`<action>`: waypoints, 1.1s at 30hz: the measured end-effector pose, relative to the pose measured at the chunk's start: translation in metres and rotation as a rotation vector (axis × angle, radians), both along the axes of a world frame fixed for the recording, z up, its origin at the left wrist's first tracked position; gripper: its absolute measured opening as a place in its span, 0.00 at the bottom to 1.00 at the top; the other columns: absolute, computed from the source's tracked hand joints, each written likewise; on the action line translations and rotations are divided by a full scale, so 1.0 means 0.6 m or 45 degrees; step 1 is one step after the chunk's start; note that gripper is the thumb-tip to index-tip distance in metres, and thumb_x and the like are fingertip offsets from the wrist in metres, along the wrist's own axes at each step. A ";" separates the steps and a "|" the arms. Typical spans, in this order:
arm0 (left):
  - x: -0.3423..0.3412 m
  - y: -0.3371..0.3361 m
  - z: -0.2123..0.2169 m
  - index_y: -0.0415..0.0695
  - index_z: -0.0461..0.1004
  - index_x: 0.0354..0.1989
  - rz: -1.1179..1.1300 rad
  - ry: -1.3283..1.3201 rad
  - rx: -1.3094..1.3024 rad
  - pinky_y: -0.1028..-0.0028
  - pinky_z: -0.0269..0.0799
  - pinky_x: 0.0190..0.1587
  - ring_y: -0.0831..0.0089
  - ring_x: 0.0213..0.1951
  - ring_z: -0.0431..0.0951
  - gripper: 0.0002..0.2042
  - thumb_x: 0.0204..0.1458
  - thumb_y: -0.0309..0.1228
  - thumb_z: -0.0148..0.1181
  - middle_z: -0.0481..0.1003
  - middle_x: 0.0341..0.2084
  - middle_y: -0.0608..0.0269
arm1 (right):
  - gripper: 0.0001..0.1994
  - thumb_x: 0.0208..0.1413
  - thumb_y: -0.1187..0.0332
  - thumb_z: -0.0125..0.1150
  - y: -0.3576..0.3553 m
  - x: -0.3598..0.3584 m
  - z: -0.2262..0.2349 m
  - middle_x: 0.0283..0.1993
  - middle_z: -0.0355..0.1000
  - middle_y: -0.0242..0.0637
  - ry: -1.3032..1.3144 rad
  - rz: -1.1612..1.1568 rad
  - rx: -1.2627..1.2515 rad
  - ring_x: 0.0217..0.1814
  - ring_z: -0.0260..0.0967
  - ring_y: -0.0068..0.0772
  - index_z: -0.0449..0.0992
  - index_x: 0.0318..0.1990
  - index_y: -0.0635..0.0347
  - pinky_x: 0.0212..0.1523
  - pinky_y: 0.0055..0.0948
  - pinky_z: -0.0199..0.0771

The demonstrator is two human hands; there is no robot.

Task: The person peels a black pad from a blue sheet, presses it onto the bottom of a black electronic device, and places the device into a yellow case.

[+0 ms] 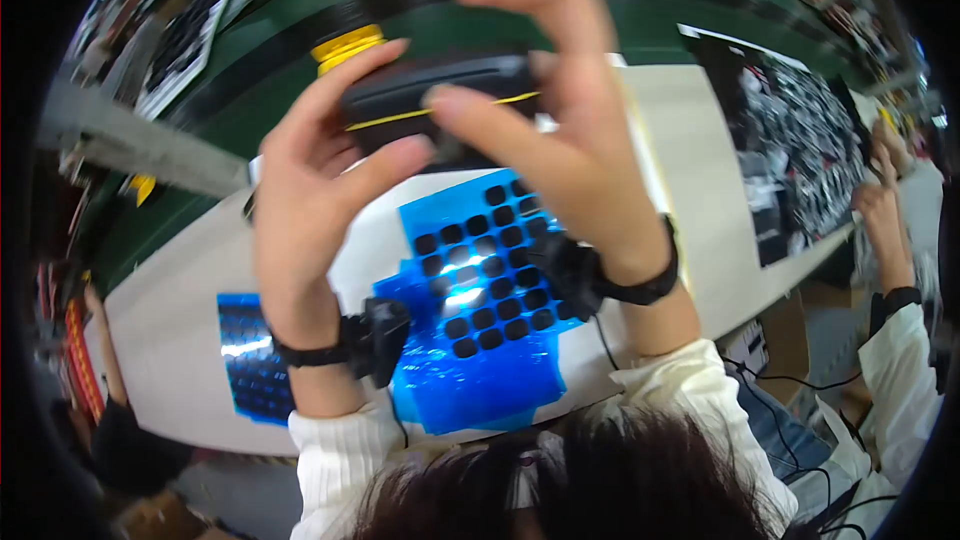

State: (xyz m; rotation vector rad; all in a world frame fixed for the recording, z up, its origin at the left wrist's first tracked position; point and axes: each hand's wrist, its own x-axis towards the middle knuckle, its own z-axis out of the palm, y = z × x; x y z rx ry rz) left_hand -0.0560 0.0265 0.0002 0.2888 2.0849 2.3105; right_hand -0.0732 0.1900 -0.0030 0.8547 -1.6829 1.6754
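Observation:
Both my hands are raised close to the camera around a black oblong device with a thin yellow stripe (440, 100). My left hand (320, 170) grips its left end, thumb underneath. My right hand (560, 130) holds the right end, thumb pressed on the front and fingers spread above it. Each wrist carries a black strap with a small black unit. Below the hands, on the white table (180, 330), lies a blue sheet with rows of black square pads (490, 270) on top of more blue sheets.
A second blue sheet with pads (250, 360) lies at the left. A yellow cylinder (345, 45) sits behind the device on a green conveyor (640, 10). A tray of black parts (800, 140) is at the right, where another person's hands (885, 190) work. Another person's arm (105, 350) shows at the left.

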 end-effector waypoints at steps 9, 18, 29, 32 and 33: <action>-0.053 0.049 -0.041 0.44 0.50 0.56 -0.003 0.394 -0.398 0.76 0.64 0.46 0.68 0.42 0.69 0.42 0.27 0.21 0.65 0.69 0.38 0.54 | 0.16 0.48 0.66 0.53 0.109 -0.066 -0.018 0.41 0.66 0.39 -0.578 -0.295 0.253 0.33 0.68 0.24 0.66 0.45 0.62 0.39 0.21 0.64; -0.309 0.068 -0.185 0.49 0.52 0.54 0.396 0.299 -1.332 0.72 0.64 0.46 0.62 0.44 0.69 0.38 0.31 0.29 0.67 0.68 0.40 0.50 | 0.17 0.50 0.62 0.51 0.213 -0.038 0.013 0.36 0.69 0.36 -0.585 -0.212 0.226 0.36 0.67 0.23 0.67 0.45 0.60 0.39 0.19 0.64; -0.099 -0.004 -0.088 0.44 0.68 0.37 -0.035 0.451 -1.520 0.73 0.67 0.37 0.66 0.36 0.72 0.18 0.37 0.35 0.62 0.72 0.31 0.57 | 0.26 0.41 0.61 0.60 0.097 -0.004 -0.095 0.47 0.63 0.41 -0.324 -0.055 1.234 0.49 0.61 0.37 0.62 0.50 0.57 0.52 0.33 0.55; 0.021 -0.014 -0.088 0.44 0.70 0.32 -0.176 0.152 -1.635 0.77 0.66 0.30 0.70 0.26 0.71 0.16 0.35 0.37 0.63 0.72 0.23 0.60 | 0.35 0.37 0.61 0.63 0.087 0.025 -0.142 0.55 0.56 0.43 -0.281 0.056 1.481 0.56 0.53 0.40 0.55 0.55 0.55 0.59 0.38 0.45; 0.049 -0.012 -0.088 0.44 0.71 0.31 -0.243 0.030 -1.690 0.78 0.65 0.29 0.71 0.24 0.70 0.15 0.34 0.37 0.63 0.71 0.22 0.60 | 0.38 0.35 0.61 0.64 0.091 0.032 -0.159 0.57 0.53 0.43 -0.316 0.055 1.567 0.59 0.50 0.40 0.51 0.56 0.54 0.60 0.39 0.40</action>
